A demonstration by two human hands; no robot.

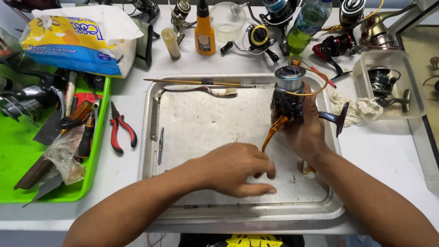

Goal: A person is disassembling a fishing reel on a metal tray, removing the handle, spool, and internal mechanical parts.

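My right hand [305, 130] grips a black and gold spinning fishing reel [289, 93] upright over the right side of a metal tray [192, 123]. Its grey spool points up, its gold foot slants down to the left and its black handle knob sticks out to the right. My left hand [238, 168] rests palm down on the tray's lower middle, fingers together and pressed to the metal beside the reel's foot. Whether something small lies under the fingers is hidden.
A toothbrush [206, 89] and a thin brush [201, 82] lie at the tray's far edge, a small blade [160, 145] at its left. Red pliers [120, 128], a green tool tray [98, 151], a tissue pack [80, 39], an orange bottle [205, 32], other reels [336, 48] and a clear box [388, 82] surround it.
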